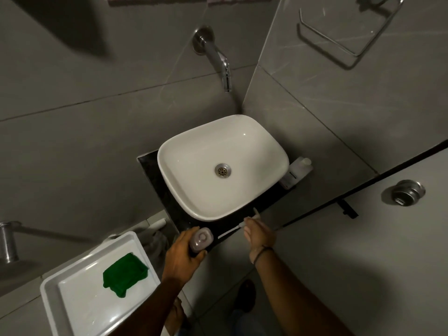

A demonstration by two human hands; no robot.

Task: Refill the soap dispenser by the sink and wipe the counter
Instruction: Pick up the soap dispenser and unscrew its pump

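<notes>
A: Which step is in hand?

B: The refill, I judge, at the opening stage. The left hand [183, 255] has its fingers [188, 236] wrapped round the soap dispenser [201, 240], which stands at the near edge of the dark bench [155, 180], just in front of the white sink [254, 141]. The right hand [260, 235] has its fingers pinched on the pump head [255, 215], lifted clear of the bottle, with the thin dip tube [229, 232] trailing back toward the dispenser's mouth.

A: So the bottle is open?

B: It looks so, though the light is dim and the mouth is partly hidden by the left hand; I would not swear to it.

A: What does the next move call for?

B: Somewhere to park the dripping pump, then a source of soap. A pale refill bottle [299, 168] stands on the far right of the bench, just beside the sink. Pouring calls for a steady left grip on the dispenser.

A: And the wiping?

B: Not yet begun. A green cloth [124, 275] lies in a white tray [72, 267] to the left, below the bench.

A: The room?

B: A small bathroom with grey tiled walls, a chrome spout [219, 59] coming out of the wall above the sink, and a wire rack [344, 32] on the right wall.
</notes>
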